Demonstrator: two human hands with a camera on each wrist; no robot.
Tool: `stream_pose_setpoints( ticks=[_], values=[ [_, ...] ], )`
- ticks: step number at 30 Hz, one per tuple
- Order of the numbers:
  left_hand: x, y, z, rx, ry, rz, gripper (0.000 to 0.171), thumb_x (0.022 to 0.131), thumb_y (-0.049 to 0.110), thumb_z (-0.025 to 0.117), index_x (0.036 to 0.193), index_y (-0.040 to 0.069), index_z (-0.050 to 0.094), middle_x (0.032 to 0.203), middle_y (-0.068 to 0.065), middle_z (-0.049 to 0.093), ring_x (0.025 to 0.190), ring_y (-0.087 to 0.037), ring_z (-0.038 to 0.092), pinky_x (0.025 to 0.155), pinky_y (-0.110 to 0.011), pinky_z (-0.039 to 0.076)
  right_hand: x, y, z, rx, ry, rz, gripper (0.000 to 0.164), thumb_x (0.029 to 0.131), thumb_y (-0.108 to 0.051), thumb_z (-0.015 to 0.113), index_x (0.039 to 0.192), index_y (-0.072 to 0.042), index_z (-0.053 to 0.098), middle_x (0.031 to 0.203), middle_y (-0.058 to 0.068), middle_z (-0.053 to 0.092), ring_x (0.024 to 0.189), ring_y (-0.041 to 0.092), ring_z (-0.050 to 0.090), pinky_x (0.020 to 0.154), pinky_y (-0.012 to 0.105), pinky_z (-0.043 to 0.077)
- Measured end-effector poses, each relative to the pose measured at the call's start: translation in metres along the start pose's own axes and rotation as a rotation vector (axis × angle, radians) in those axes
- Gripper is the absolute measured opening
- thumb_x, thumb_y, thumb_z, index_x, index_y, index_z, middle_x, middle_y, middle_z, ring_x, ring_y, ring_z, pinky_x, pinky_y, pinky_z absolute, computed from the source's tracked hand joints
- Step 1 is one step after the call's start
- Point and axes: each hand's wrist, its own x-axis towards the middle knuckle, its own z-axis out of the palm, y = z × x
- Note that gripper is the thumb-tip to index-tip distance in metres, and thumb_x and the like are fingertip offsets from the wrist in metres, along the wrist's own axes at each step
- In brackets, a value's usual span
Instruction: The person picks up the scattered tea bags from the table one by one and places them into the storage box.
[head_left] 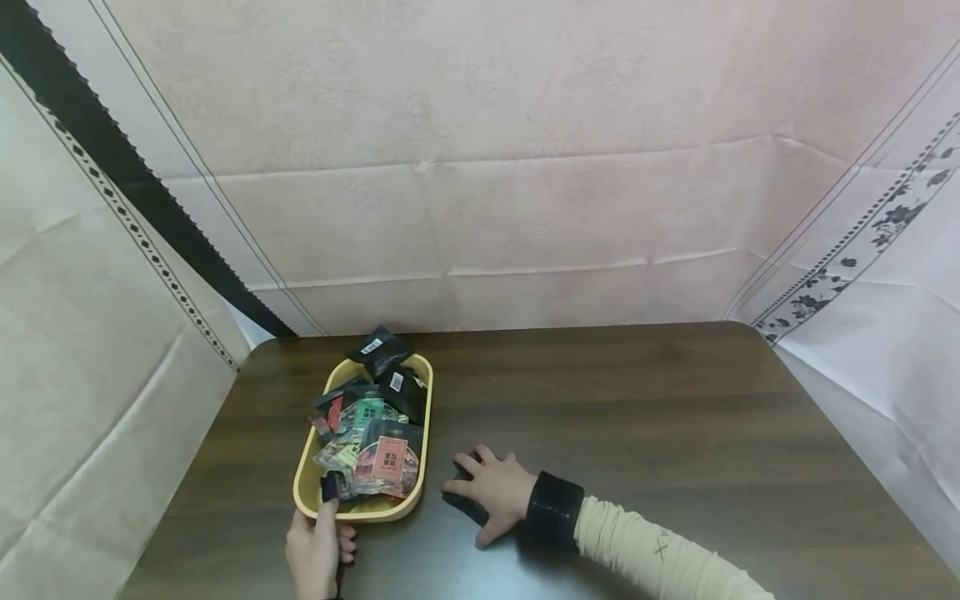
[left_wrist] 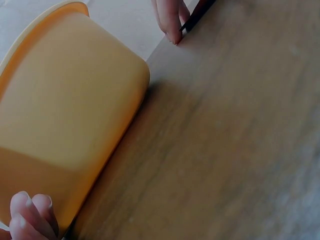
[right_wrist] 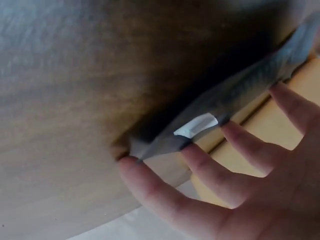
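A yellow plastic basket stands at the left of the table, full of black and printed packets. My left hand grips its near rim, with the thumb over the edge and the other fingers against the outer wall. To the right of the basket, my right hand is spread over a dark packet on the table. In the right wrist view its fingertips touch the edge of that packet, which has a white label. The palm hides part of the packet in the head view.
Among the basket's contents are a packet with a pink label, one with a green label and a black packet overhanging the far rim. The brown wooden table ends at patterned cloth hung behind and at both sides.
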Motion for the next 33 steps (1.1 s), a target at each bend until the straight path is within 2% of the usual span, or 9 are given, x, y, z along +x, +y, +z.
stream_pose_setpoints(
  ticks=[5,11,14,18,20,23,26,29,33],
  values=[
    [0.0,0.001,-0.002,0.009,0.008,-0.008,0.024,0.088,0.019,0.044,0.1,-0.003,0.044,0.047,-0.005,0.054,0.031,-0.011,0.048,0.027,-0.03,0.043,0.003,0.002,-0.001,0.023,0.019,0.004,0.077,0.062,-0.049,0.077,0.131,-0.036,0.046,0.137,0.003,0.036,0.117,0.028,0.037,0.077,0.049,0.048],
    [0.0,0.002,-0.005,0.009,0.009,-0.002,0.024,0.088,0.019,0.044,0.099,-0.003,0.044,0.047,-0.005,0.054,0.031,-0.011,0.047,0.027,-0.029,0.043,0.007,0.001,-0.004,0.06,0.006,0.02,0.076,0.058,-0.039,0.082,0.126,-0.037,0.048,0.132,0.001,0.037,0.106,0.022,0.037,0.068,0.043,0.05],
    [0.0,0.002,-0.006,0.001,0.014,0.001,0.024,0.088,0.019,0.044,0.098,-0.003,0.044,0.047,-0.005,0.054,0.031,-0.011,0.048,0.027,-0.029,0.043,0.012,-0.002,-0.005,0.069,-0.011,0.026,0.075,0.057,-0.03,0.084,0.123,-0.037,0.049,0.132,0.001,0.035,0.104,0.022,0.036,0.06,0.03,0.049],
    [0.001,0.003,-0.008,0.007,0.022,-0.004,0.024,0.088,0.019,0.044,0.099,-0.003,0.044,0.048,-0.005,0.055,0.031,-0.011,0.048,0.027,-0.029,0.043,0.018,-0.005,-0.001,0.005,0.007,0.014,0.068,0.06,-0.017,0.082,0.118,-0.033,0.05,0.129,0.005,0.034,0.101,0.023,0.037,0.047,0.015,0.039],
    [0.001,0.004,-0.008,0.014,0.021,-0.004,0.025,0.088,0.02,0.044,0.099,-0.003,0.044,0.048,-0.004,0.055,0.031,-0.012,0.048,0.027,-0.03,0.043,0.02,-0.004,0.002,-0.045,0.036,0.008,0.065,0.062,-0.012,0.08,0.117,-0.031,0.051,0.124,0.004,0.038,0.097,0.023,0.04,0.046,0.014,0.038],
    [0.001,0.004,-0.007,0.018,0.019,-0.009,0.026,0.088,0.021,0.045,0.1,-0.003,0.044,0.048,-0.005,0.055,0.031,-0.012,0.048,0.027,-0.03,0.043,0.022,0.001,0.008,-0.104,0.084,-0.003,0.057,0.065,-0.009,0.078,0.112,-0.03,0.054,0.112,0.002,0.046,0.088,0.021,0.044,0.05,0.016,0.04],
    [0.0,0.004,-0.004,0.026,0.016,-0.018,0.027,0.088,0.021,0.045,0.1,-0.003,0.044,0.048,-0.004,0.055,0.031,-0.011,0.048,0.028,-0.031,0.043,0.023,0.008,0.01,-0.105,0.134,-0.016,0.05,0.065,-0.007,0.076,0.108,-0.027,0.059,0.101,-0.001,0.054,0.082,0.017,0.049,0.06,0.02,0.044],
    [0.0,0.004,-0.002,0.032,0.016,-0.03,0.027,0.087,0.021,0.045,0.1,-0.003,0.043,0.048,-0.004,0.055,0.032,-0.011,0.048,0.028,-0.031,0.043,0.023,0.013,0.007,-0.057,0.183,-0.028,0.044,0.065,-0.004,0.074,0.103,-0.024,0.063,0.092,-0.002,0.058,0.08,0.013,0.053,0.068,0.023,0.045],
    [-0.001,0.004,0.0,0.035,0.016,-0.045,0.027,0.087,0.021,0.045,0.101,-0.002,0.043,0.048,-0.003,0.055,0.032,-0.011,0.048,0.028,-0.031,0.043,0.022,0.018,-0.01,0.011,0.247,-0.017,0.045,0.063,0.0,0.072,0.102,-0.02,0.063,0.091,0.0,0.058,0.079,0.015,0.053,0.067,0.023,0.045]
  ],
)
